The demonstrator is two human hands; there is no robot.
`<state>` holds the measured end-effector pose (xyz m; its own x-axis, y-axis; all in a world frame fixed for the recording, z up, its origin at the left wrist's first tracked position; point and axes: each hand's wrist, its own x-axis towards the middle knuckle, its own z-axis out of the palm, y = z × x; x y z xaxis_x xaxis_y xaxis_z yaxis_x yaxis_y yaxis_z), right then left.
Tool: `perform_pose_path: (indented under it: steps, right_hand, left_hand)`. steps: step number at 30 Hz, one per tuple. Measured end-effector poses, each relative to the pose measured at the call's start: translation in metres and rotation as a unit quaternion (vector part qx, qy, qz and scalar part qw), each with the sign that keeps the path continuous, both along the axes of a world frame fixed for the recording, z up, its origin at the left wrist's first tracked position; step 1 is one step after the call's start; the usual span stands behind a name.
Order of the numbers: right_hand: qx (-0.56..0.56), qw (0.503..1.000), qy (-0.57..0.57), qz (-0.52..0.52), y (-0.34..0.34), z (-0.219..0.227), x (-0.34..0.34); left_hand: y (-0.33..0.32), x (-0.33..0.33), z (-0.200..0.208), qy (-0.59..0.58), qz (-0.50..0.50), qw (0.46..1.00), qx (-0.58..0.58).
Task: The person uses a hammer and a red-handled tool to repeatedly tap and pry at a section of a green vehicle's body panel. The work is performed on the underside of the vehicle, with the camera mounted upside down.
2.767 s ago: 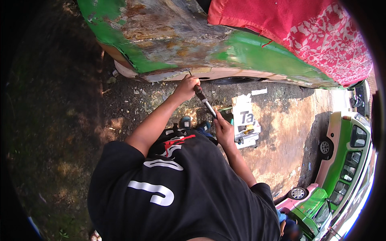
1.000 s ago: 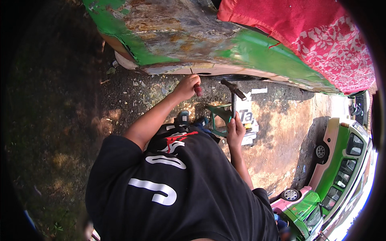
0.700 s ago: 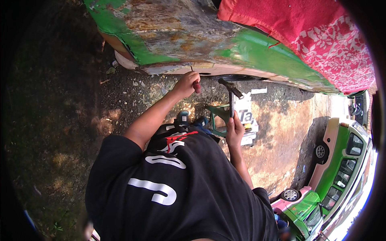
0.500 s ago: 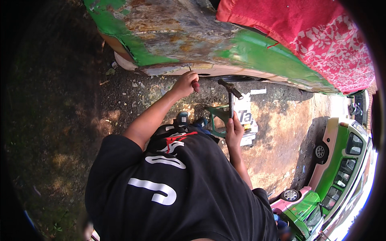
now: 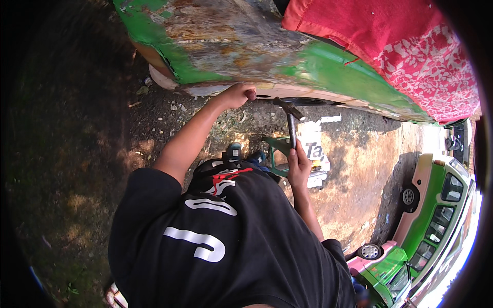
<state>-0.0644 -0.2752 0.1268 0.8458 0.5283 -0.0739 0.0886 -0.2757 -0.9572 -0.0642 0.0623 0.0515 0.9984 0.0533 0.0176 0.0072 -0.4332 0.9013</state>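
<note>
My left hand (image 5: 235, 96) is closed round a red-handled screwdriver (image 5: 250, 95) at the lower edge of a vehicle body panel (image 5: 226, 41). Only the handle's butt shows; its shaft is hidden. The panel is green, with scraped, rusty brown patches and a pale strip along the bottom. My right hand (image 5: 299, 167) grips a hammer (image 5: 291, 131) by its dark handle. The hammer's head is up near the panel's lower edge, right of my left hand and apart from the screwdriver handle.
A red cloth with white flowers (image 5: 334, 23) drapes over the panel's right part. Below the hammer stand a green stool (image 5: 279, 149) and a white printed sheet or bag (image 5: 308, 136). A green and pink van (image 5: 421, 205) is parked at the right. Debris lies on the dirt ground.
My left hand has moved up against the panel's edge, and the screwdriver has turned so its handle end faces me. The hammer head has shifted slightly left.
</note>
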Motion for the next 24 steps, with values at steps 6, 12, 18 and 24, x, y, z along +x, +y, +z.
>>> perform_pose_path:
  steps: [6,12,18,24]
  right_hand:
    - [-0.014,0.988,-0.147,0.045,0.035,0.022,0.002]
    - [-0.072,0.996,-0.048,0.023,0.037,0.018,0.008]
    - [-0.006,0.996,0.08,-0.047,0.02,0.021,0.013]
    - [-0.037,0.994,0.093,-0.052,0.015,0.022,0.012]
  left_hand:
    - [0.008,0.014,0.026,0.079,0.01,0.997,0.026]
    - [0.006,0.009,0.022,0.07,0.051,0.993,-0.079]
    - [0.018,-0.021,-0.006,-0.026,0.101,0.958,-0.267]
    - [0.013,-0.028,-0.013,-0.045,0.14,0.956,-0.254]
